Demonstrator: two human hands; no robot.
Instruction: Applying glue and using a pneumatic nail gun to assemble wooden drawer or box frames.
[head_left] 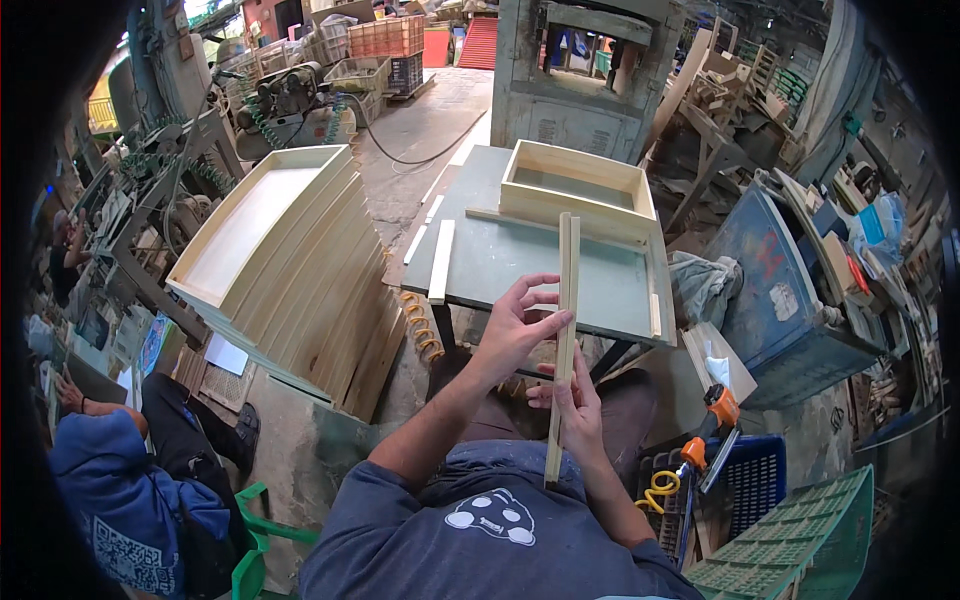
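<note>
Upright in front of my chest stand long, narrow wooden strips, laid side by side; I cannot tell their exact number. My left hand grips them near the middle, thumb in front and fingers behind. Lower down, my right hand closes around the same strips. Just beyond my hands is a grey-topped worktable. A shallow rectangular wooden tray frame rests on its far right part, with wooden rails fixed along the tabletop beside it. A short pale wooden piece lies at the table's left edge.
A tall stack of wooden trays stands at my left. An orange nail gun with a yellow coiled hose sits by a blue crate at lower right. A blue metal cabinet stands right; a co-worker sits at far left.
</note>
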